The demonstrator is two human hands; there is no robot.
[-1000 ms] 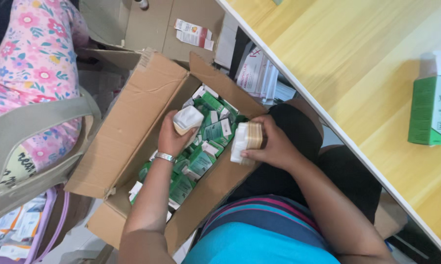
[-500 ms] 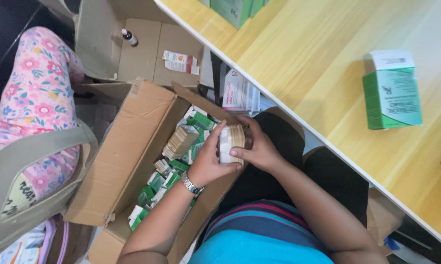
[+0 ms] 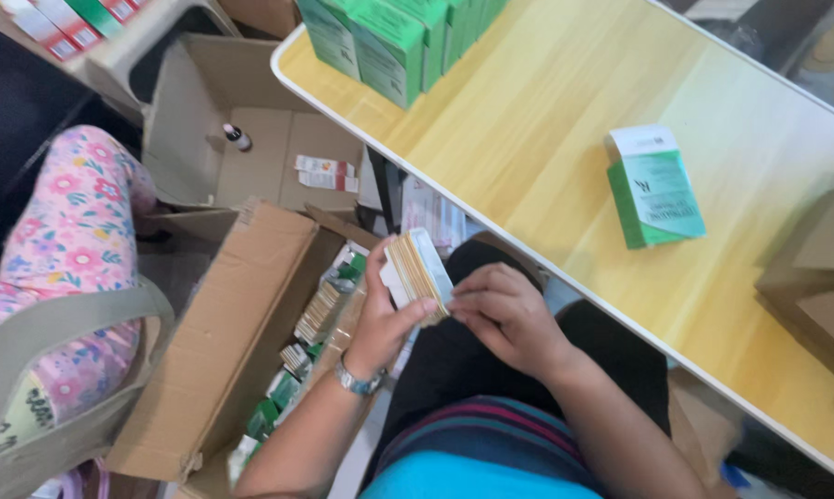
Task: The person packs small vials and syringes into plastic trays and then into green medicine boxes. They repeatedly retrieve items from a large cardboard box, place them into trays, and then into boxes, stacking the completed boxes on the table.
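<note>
Pale wood-grain table [image 3: 565,139] is noted above the lap. A stack of flat folded cartons [image 3: 419,271] is gripped by the left hand [image 3: 384,314], thumb across it; right hand [image 3: 505,314] fingertips are curled against its edge, beside an open corrugated cardboard box [image 3: 241,323].

The pale wooden surface [image 3: 565,157] with a white rim carries one green-and-white carton [image 3: 655,187] lying flat, up and right of the right grip [image 3: 505,314]. A row of upright green cartons [image 3: 394,37] stands at its far corner.
</note>
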